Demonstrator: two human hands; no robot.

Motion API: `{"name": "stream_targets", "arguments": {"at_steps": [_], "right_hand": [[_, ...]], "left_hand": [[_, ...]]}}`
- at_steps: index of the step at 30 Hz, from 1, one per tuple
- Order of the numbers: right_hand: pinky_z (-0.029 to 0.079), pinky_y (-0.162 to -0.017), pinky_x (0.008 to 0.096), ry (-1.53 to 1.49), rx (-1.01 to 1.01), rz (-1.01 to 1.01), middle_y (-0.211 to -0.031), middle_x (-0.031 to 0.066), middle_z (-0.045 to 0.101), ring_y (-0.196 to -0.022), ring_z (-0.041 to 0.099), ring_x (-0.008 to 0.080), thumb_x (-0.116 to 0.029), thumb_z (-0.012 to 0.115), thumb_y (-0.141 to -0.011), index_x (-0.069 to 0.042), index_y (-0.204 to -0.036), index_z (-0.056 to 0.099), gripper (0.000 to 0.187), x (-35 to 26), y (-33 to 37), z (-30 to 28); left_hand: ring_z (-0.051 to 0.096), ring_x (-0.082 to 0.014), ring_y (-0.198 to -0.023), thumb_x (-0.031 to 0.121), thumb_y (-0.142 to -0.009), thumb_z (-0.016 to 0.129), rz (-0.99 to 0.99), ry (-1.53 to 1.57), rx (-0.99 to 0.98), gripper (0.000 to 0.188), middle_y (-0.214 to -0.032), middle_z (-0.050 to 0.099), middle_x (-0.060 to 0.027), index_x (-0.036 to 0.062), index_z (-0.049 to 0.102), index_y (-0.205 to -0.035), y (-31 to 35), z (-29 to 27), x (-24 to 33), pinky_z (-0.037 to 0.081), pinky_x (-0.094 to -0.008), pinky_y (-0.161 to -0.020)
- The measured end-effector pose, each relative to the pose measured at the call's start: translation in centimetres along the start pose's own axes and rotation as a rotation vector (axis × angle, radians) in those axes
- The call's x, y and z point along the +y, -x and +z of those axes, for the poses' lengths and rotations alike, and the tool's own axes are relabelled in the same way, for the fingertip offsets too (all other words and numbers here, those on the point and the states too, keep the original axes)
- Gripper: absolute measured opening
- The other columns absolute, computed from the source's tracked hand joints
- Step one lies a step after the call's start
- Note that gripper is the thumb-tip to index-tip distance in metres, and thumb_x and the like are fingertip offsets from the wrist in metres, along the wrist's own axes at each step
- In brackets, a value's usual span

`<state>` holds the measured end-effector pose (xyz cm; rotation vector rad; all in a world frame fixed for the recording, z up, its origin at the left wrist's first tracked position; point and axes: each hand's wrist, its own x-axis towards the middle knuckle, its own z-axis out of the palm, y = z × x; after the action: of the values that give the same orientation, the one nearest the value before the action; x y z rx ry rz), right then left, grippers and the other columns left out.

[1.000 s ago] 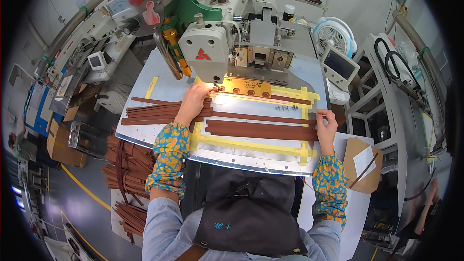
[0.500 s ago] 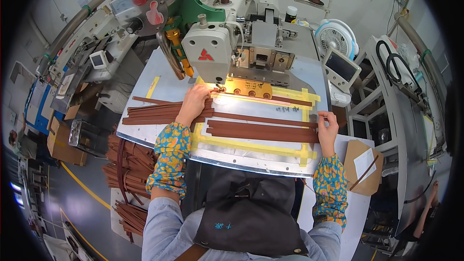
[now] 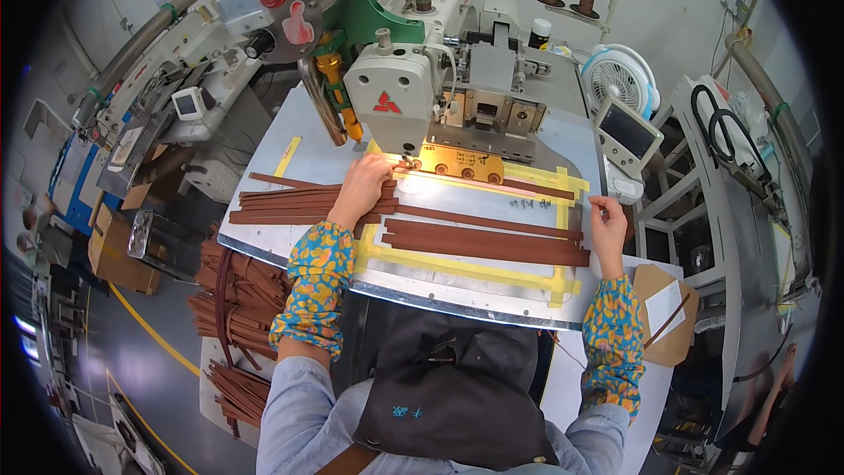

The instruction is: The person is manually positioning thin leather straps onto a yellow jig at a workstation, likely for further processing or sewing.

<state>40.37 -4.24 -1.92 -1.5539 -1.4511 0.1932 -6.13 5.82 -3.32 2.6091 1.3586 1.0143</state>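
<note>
My left hand (image 3: 360,186) is closed, its fingertips pinching the left end of a narrow brown strip (image 3: 536,188) beside the sewing machine's needle area. That strip runs right along the front of a yellow clamp plate (image 3: 457,161) under bright light. Beneath my left wrist lie several brown strips (image 3: 286,202) side by side. My right hand (image 3: 608,227) has its fingers curled together just off the right ends of the strips, with nothing visible in them. A wider group of brown strips (image 3: 483,244) lies on the metal work plate (image 3: 422,295), inside yellow tape lines.
The industrial sewing machine head (image 3: 391,97) stands over the plate. To the right are a control screen (image 3: 629,132), a white fan (image 3: 615,79) and brown card with paper (image 3: 664,312). Bundles of brown strips (image 3: 233,317) are stacked at lower left. Thread spools (image 3: 585,2) stand behind.
The whole view has shifted slightly right and down. My right hand has drawn a little away from the strips' right ends. My left hand stays by the needle area.
</note>
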Motion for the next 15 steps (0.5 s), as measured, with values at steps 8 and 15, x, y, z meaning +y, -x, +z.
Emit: {"name": "stream_targets", "arguments": {"at_steps": [8, 15], "right_hand": [[0.049, -0.064, 0.0312, 0.054, -0.223, -0.012, -0.091, 0.0110, 0.061, -0.066, 0.058, 0.0182, -0.007, 0.064, -0.083, -0.001, -0.102, 0.066, 0.020, 2.7, -2.9, 2.0], [0.049, -0.066, 0.0317, 0.058, -0.291, -0.046, -0.092, 0.0117, 0.060, -0.068, 0.058, 0.0203, -0.008, 0.066, -0.083, 0.000, -0.104, 0.066, 0.023, 2.0, -3.9, 2.6]], "left_hand": [[0.056, -0.0252, -0.102, 0.004, -0.081, 0.055, -0.010, -0.003, 0.002, 0.005, -0.096, 0.065, -0.0052, 0.0081, 0.056, -0.078, -0.1, 0.2, 0.4, 0.040, -0.0382, -0.081], [0.056, -0.0253, -0.102, 0.004, -0.081, 0.056, -0.024, 0.011, -0.032, 0.005, -0.095, 0.065, -0.0054, 0.0080, 0.056, -0.077, -0.2, -0.4, 0.7, 0.041, -0.0385, -0.081]]}}
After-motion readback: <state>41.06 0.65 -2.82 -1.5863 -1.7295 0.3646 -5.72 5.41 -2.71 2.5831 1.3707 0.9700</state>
